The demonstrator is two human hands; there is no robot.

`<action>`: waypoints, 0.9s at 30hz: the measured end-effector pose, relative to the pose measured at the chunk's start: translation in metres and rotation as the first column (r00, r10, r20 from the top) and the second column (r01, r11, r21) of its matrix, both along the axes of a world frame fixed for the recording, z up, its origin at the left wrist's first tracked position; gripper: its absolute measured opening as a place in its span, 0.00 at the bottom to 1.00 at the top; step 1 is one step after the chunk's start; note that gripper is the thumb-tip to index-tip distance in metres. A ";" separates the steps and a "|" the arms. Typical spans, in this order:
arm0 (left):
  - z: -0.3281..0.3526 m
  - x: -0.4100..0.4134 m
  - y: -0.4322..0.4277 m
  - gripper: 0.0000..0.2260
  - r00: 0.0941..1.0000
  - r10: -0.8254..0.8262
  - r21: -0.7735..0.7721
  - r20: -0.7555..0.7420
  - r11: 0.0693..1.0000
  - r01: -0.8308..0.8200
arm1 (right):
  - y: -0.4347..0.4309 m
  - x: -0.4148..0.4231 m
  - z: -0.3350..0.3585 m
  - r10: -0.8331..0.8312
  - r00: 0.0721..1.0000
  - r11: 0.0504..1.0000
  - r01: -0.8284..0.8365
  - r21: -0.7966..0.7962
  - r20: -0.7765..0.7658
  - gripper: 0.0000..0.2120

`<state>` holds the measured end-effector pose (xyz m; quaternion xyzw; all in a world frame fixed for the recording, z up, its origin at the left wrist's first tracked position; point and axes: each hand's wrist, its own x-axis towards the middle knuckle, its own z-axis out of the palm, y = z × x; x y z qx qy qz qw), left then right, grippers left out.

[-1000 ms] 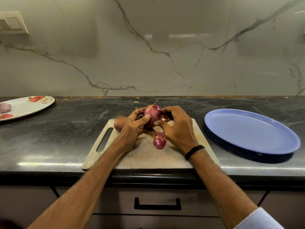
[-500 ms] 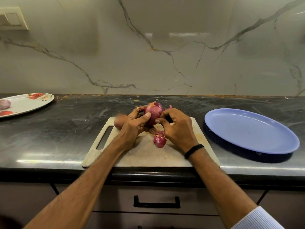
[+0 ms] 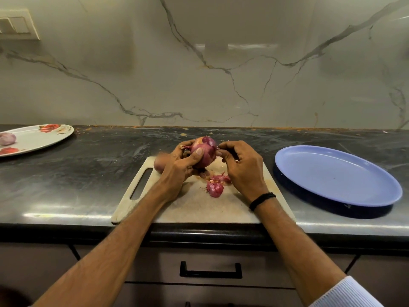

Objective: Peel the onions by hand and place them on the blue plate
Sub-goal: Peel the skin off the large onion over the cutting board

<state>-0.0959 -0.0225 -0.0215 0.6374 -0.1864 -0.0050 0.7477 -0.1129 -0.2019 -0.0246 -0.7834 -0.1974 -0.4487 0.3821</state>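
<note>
onion (image 3: 204,152) reddish-purple | plate (image 3: 336,176) plain blue | worktop (image 3: 88,173) dark grey, streaky | board (image 3: 199,209) off-white | left plate (image 3: 37,138) white w/ red flowers | wall (image 3: 221,85) pale, grey veins

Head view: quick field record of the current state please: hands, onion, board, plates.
left hand: grips the onion, held above the cutting board
right hand: fingertips pinch at the onion's right side, apparently at the skin
onion state: skin partly off, purple skin remains
peel scraps: on the cutting board, between the hands
blue plate: right of the cutting board, no onion on it
white plate: far left, with a second onion on it
</note>
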 end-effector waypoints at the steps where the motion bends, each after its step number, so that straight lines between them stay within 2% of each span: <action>1: 0.000 0.001 0.000 0.28 1.000 -0.001 0.006 0.003 1.000 0.001 | 0.000 0.001 0.000 0.004 1.000 1.000 -0.004 -0.014 0.003 0.06; 13: -0.001 -0.001 0.001 0.29 0.999 0.002 0.122 0.047 0.993 -0.008 | 0.004 -0.001 -0.004 -0.031 1.000 0.990 0.031 -0.139 -0.002 0.04; 21: 0.003 -0.005 -0.001 0.25 0.999 0.045 -0.039 -0.003 0.998 -0.045 | 0.000 -0.002 0.001 -0.062 0.994 0.997 0.058 -0.048 -0.086 0.04; 27: 0.003 -0.004 -0.003 0.24 0.999 0.045 -0.037 -0.001 0.998 -0.045 | -0.003 0.001 -0.002 -0.107 0.986 0.992 0.098 -0.076 -0.125 0.08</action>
